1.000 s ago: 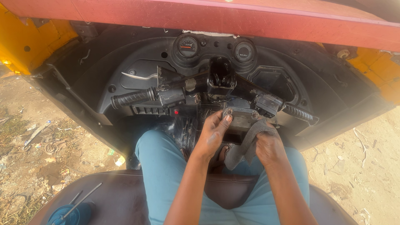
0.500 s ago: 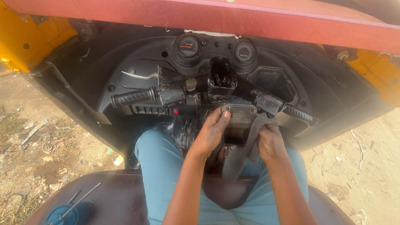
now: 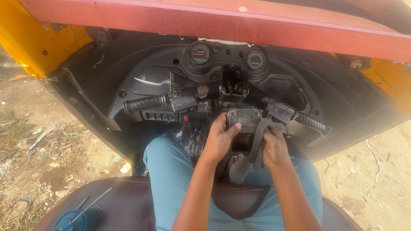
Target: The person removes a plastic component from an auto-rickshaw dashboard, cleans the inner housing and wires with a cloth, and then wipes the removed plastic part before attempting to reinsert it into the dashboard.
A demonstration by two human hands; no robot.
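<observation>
Both hands are at work on a small grey box [image 3: 244,118] fixed at the middle of the handlebar. The left hand [image 3: 219,141] curls around the box's left edge, thumb pressed against its front face and fingers tucked behind it, so it grips the box firmly. The right hand [image 3: 274,147] is closed on a grey rag [image 3: 252,154], pinching the cloth near its top, just beside the box's right edge (the rag's upper end seems to touch the box, though I cannot tell for sure). The rest of the rag hangs down between the two wrists toward the lap.

Above the box sits a black dashboard [image 3: 299,90] with two round gauges [image 3: 200,54], side by side. The left handlebar grip [image 3: 143,104] sticks out well to the left, and the right grip [image 3: 312,123] angles down to the right, near the right hand. The person wears teal trousers [image 3: 169,171] and sits on a brown seat [image 3: 124,201]. At the seat's lower left lies a blue lid [image 3: 75,220] with thin metal tools [image 3: 92,204] across it. Bare, littered ground [image 3: 38,145] shows on the left.
</observation>
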